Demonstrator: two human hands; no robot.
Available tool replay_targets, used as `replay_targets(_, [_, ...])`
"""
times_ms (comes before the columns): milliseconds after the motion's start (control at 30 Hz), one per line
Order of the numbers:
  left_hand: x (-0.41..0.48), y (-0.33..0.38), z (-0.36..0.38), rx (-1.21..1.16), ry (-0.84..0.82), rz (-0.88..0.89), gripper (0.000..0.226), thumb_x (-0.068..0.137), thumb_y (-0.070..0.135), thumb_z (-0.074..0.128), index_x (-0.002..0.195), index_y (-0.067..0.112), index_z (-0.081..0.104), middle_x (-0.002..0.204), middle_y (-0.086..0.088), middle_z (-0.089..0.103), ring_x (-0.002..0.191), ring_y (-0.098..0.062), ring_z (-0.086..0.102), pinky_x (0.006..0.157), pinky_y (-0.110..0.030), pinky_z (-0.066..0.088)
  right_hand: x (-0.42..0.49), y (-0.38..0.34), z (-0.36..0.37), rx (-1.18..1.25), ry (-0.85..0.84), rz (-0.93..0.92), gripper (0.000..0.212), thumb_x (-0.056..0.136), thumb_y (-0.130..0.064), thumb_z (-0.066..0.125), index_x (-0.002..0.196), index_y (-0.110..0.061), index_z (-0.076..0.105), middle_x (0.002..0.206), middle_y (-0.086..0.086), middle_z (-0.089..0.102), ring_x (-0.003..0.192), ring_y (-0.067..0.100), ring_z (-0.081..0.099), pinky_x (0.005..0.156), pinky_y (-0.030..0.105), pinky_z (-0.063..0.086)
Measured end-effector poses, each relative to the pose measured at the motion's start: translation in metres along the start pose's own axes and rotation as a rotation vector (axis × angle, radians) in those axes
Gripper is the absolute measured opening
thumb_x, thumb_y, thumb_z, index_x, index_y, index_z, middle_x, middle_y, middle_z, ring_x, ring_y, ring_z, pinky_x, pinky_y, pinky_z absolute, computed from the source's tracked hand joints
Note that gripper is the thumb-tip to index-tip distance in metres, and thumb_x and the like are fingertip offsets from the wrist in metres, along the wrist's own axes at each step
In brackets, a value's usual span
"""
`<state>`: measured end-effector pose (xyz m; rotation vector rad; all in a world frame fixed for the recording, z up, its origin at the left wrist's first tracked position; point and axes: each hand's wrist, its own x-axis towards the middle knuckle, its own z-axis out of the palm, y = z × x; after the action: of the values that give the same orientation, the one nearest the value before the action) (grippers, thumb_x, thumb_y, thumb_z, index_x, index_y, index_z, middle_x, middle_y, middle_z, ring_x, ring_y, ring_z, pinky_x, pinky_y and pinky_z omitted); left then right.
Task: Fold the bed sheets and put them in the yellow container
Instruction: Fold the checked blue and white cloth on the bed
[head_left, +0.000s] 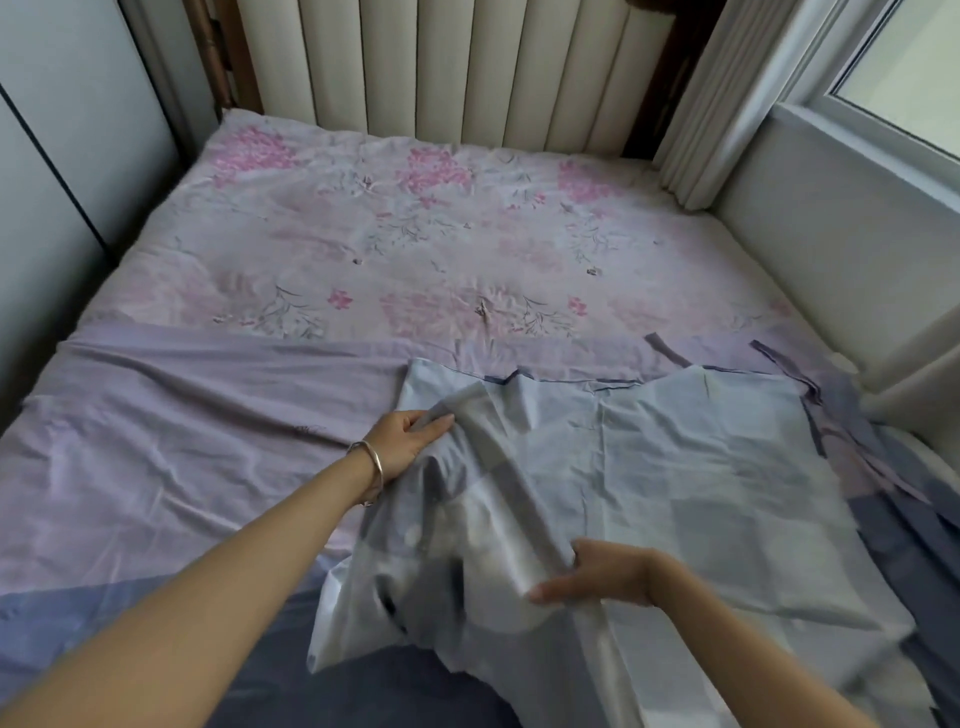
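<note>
I have my left hand (410, 436) and right hand (597, 579) both pinching the pale blue sheet (701, 467), bunched at the near right corner of the bed (208, 467); uneven pulling could skew the fold.

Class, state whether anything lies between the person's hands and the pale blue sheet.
Nothing visible does: the left hand and the right hand both grip the pale blue sheet directly. No yellow container is in view.

Soft daylight from the window (914, 67) at right, mild motion blur, wide-angle bending at edges
</note>
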<state>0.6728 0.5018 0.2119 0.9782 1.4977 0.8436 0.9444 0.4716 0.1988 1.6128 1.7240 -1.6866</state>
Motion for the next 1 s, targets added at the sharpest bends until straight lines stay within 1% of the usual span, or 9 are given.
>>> replay_targets(100, [0.034, -0.004, 0.000, 0.030, 0.083, -0.001, 0.025, 0.084, 0.038, 0.066, 0.094, 0.015, 0.070, 0.077, 0.002, 0.067, 0.074, -0.014, 0.062, 0.075, -0.027, 0.050, 0.011, 0.021, -0.042, 0.150, 0.066, -0.074, 0.056, 0.067, -0.059, 0.074, 0.083, -0.006, 0.071, 0.079, 0.006, 0.067, 0.073, 0.014, 0.062, 0.071, 0.028, 0.047])
replay_targets(200, [0.069, -0.009, 0.006, 0.058, 0.168, -0.029, 0.024, 0.087, 0.038, 0.063, 0.073, 0.018, 0.065, 0.059, 0.003, 0.051, 0.058, -0.012, 0.046, 0.059, -0.023, 0.038, 0.032, 0.007, -0.105, 0.230, 0.222, -0.224, 0.068, 0.069, -0.059, 0.070, 0.097, 0.003, 0.066, 0.090, 0.011, 0.068, 0.081, 0.017, 0.060, 0.078, 0.032, 0.044])
replay_targets(300, [0.106, -0.014, 0.010, 0.064, 0.296, -0.007, 0.029, 0.089, 0.035, 0.060, 0.079, 0.009, 0.066, 0.061, -0.001, 0.049, 0.057, -0.015, 0.040, 0.055, -0.026, 0.033, 0.065, -0.029, -0.158, 0.123, 0.383, -0.346, 0.040, 0.085, -0.039, 0.065, 0.089, 0.000, 0.063, 0.076, 0.004, 0.060, 0.071, 0.010, 0.052, 0.067, 0.023, 0.039])
replay_targets(433, [0.164, -0.026, 0.004, 0.077, 0.440, 0.054, 0.029, 0.092, 0.029, 0.057, 0.080, 0.004, 0.062, 0.059, -0.005, 0.050, 0.056, -0.018, 0.040, 0.054, -0.030, 0.032, 0.135, -0.076, -0.212, 0.067, 0.529, -0.414, 0.019, 0.082, -0.028, 0.072, 0.077, -0.011, 0.063, 0.066, -0.002, 0.059, 0.059, 0.004, 0.049, 0.058, 0.017, 0.036])
replay_targets(500, [0.190, -0.043, -0.001, 0.119, 0.473, 0.045, 0.028, 0.092, 0.027, 0.057, 0.084, 0.001, 0.064, 0.069, -0.012, 0.057, 0.064, -0.021, 0.046, 0.061, -0.031, 0.036, 0.177, -0.080, -0.219, -0.049, 0.546, -0.367, 0.019, 0.080, -0.027, 0.075, 0.072, -0.016, 0.062, 0.057, -0.006, 0.053, 0.053, 0.002, 0.045, 0.051, 0.015, 0.032])
replay_targets(600, [0.231, -0.082, -0.011, 0.190, 0.459, -0.007, 0.028, 0.090, 0.020, 0.060, 0.065, 0.011, 0.054, 0.057, -0.004, 0.049, 0.058, -0.018, 0.040, 0.058, -0.030, 0.032, 0.252, -0.062, -0.208, -0.247, 0.538, -0.251, 0.026, 0.081, -0.025, 0.073, 0.074, -0.004, 0.059, 0.061, 0.000, 0.048, 0.064, 0.015, 0.046, 0.052, 0.021, 0.030])
replay_targets(700, [0.263, -0.111, -0.012, 0.161, 0.496, -0.012, 0.038, 0.088, 0.013, 0.062, 0.055, 0.018, 0.044, 0.051, 0.002, 0.044, 0.044, -0.002, 0.036, 0.055, -0.026, 0.033, 0.298, -0.036, -0.197, -0.141, 0.679, -0.279, 0.019, 0.083, -0.017, 0.070, 0.075, -0.006, 0.056, 0.061, 0.002, 0.050, 0.066, 0.022, 0.048, 0.056, 0.019, 0.034])
replay_targets(767, [0.283, -0.118, -0.013, 0.162, 0.523, 0.002, 0.032, 0.088, 0.016, 0.062, 0.059, 0.018, 0.049, 0.054, 0.004, 0.049, 0.047, 0.000, 0.042, 0.055, -0.025, 0.034, 0.319, -0.031, -0.197, -0.092, 0.800, -0.305, 0.013, 0.085, -0.017, 0.068, 0.080, -0.014, 0.057, 0.064, 0.005, 0.056, 0.066, 0.026, 0.053, 0.061, 0.032, 0.039])
replay_targets(1000, [0.339, -0.157, -0.021, 0.351, 0.563, -0.037, 0.019, 0.085, 0.021, 0.065, 0.077, 0.004, 0.068, 0.067, -0.004, 0.056, 0.070, -0.027, 0.056, 0.063, -0.026, 0.039, 0.389, -0.013, -0.192, -0.184, 0.766, -0.271, 0.011, 0.086, -0.021, 0.066, 0.081, -0.016, 0.058, 0.068, 0.002, 0.057, 0.075, 0.030, 0.056, 0.061, 0.033, 0.036])
